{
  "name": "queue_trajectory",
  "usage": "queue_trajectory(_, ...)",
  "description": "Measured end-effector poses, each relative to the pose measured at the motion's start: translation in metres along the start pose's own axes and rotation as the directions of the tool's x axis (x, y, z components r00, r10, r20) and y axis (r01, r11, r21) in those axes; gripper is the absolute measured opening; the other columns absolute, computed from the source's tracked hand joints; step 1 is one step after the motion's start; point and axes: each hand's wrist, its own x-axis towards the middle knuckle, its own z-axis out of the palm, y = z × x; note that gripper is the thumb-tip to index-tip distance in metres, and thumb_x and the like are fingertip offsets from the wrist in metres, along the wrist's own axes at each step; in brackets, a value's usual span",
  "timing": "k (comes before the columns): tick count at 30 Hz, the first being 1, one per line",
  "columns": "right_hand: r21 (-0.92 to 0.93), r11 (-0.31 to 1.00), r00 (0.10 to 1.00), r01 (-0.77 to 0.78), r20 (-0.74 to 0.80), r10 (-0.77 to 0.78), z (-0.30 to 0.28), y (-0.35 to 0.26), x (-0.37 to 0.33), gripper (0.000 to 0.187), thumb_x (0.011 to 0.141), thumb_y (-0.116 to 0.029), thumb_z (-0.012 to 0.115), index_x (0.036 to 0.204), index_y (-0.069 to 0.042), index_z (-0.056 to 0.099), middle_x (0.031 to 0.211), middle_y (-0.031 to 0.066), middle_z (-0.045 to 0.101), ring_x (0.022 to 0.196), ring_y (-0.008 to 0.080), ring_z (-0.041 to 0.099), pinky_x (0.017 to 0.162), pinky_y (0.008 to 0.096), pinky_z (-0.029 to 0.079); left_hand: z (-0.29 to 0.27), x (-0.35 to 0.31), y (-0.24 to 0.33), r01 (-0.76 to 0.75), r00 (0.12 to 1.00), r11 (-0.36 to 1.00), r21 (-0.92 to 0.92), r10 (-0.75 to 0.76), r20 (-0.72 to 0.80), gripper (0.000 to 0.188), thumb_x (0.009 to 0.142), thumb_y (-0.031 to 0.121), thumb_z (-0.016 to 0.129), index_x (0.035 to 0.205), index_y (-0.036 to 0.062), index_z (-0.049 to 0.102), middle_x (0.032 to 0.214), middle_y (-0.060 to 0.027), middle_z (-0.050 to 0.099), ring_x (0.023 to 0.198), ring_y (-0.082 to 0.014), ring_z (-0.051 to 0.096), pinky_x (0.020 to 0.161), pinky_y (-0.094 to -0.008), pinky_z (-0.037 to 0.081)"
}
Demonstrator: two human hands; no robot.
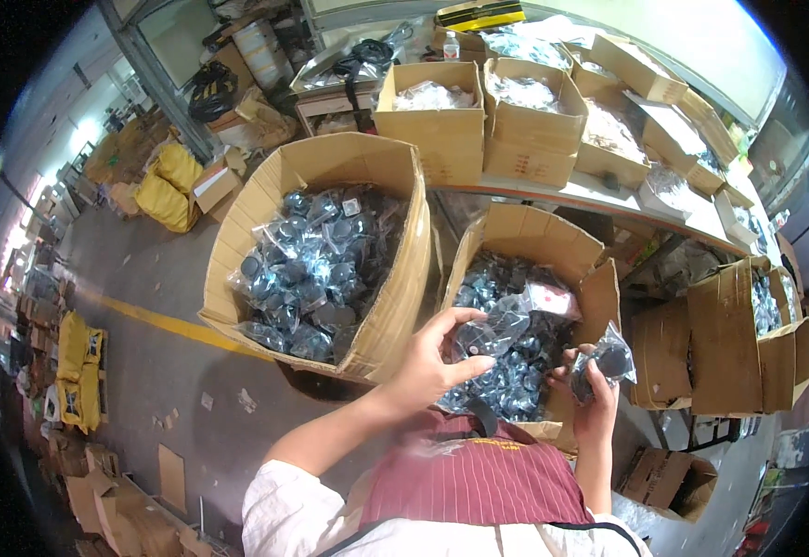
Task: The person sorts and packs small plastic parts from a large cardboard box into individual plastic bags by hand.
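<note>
My left hand (446, 351) is closed on a clear plastic bag with dark parts inside (504, 323), above the right carton. In my right hand (594, 395) is a clear bag with a black round part (612, 358), gripped at the carton's right edge. Below both hands, the open right carton (527, 227) holds many similar bagged dark parts (508, 371). A small white and pink packet (553, 300) lies among them, just beyond my left hand. To the left stands a larger open carton (388, 269), filled with bagged black round parts (316, 269).
Along the back, a table (599, 197) bears several open cartons (432, 139) with bagged goods. More cartons (738, 339) stand at the right. Yellow sacks (174, 190) lie at the far left. Scraps and a flat cardboard piece (171, 478) lie on the floor.
</note>
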Motion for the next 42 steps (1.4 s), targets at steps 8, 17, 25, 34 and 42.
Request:
queue_trajectory(8, -0.008, 1.0, 0.999, -0.007, -0.046, 0.006, -0.017, 0.002, -0.008, 0.038, 0.094, -0.017, 0.066, 0.125, 0.0, 0.054, 0.113, 0.0174, 0.066, 0.09, 0.0262, 0.07, 0.078, 0.0443, 0.062, 0.014, -0.001, 0.005, -0.314, 0.927, 0.859, 0.405, 0.37, -0.066, 0.05, 0.082, 0.012, 0.082, 0.127, 0.0006, 0.063, 0.118, -0.0122, 0.066, 0.11, -0.0203, 0.063, 0.096, -0.0327, 0.05)
queue_trajectory(17, -0.006, 1.0, 1.0, -0.023, -0.014, 0.023, -0.028, 0.004, -0.01, 0.04, 0.096, -0.018, 0.062, 0.128, 0.002, 0.051, 0.113, 0.018, 0.066, 0.089, 0.0279, 0.07, 0.077, 0.0429, 0.063, 0.02, -0.004, 0.005, -0.149, 0.987, 0.989, -0.002, 0.149, -0.068, 0.048, 0.087, 0.009, 0.078, 0.13, -0.0041, 0.061, 0.123, -0.0118, 0.068, 0.11, -0.0174, 0.063, 0.098, -0.0327, 0.05)
queue_trajectory(25, -0.181, 0.976, 0.987, -0.119, 0.089, 0.136, -0.019, 0.007, -0.009, 0.056, 0.103, -0.045, 0.052, 0.137, -0.001, 0.051, 0.118, 0.0174, 0.069, 0.087, 0.0285, 0.072, 0.069, 0.0425, 0.063, 0.002, 0.006, 0.003, -0.057, 0.994, 0.809, -0.585, -0.009, -0.109, 0.044, 0.099, 0.014, 0.065, 0.136, -0.0041, 0.051, 0.122, -0.0096, 0.067, 0.11, -0.0163, 0.064, 0.096, -0.0324, 0.052)
queue_trajectory(34, -0.231, 0.956, 0.962, -0.179, 0.165, 0.219, -0.023, 0.021, -0.003, 0.055, 0.104, -0.044, 0.053, 0.136, 0.001, 0.052, 0.116, 0.0148, 0.069, 0.09, 0.0241, 0.07, 0.073, 0.0396, 0.06, -0.024, -0.001, 0.01, -0.087, 0.985, 0.592, -0.801, -0.072, -0.16, 0.037, 0.105, 0.023, 0.052, 0.136, 0.0036, 0.052, 0.118, -0.0123, 0.068, 0.106, -0.0222, 0.068, 0.088, -0.0393, 0.06)
queue_trajectory(42, -0.399, 0.902, 0.961, -0.165, 0.143, 0.238, -0.029, 0.036, -0.002, 0.057, 0.102, -0.05, 0.054, 0.138, -0.005, 0.057, 0.109, 0.0033, 0.064, 0.093, 0.0152, 0.063, 0.066, 0.0333, 0.056, -0.085, 0.011, 0.033, -0.212, 0.933, -0.191, -0.958, 0.25, -0.257, 0.064, 0.104, 0.034, 0.051, 0.151, -0.0055, 0.031, 0.153, -0.0248, 0.04, 0.116, -0.0335, 0.059, 0.087, -0.0392, 0.056)
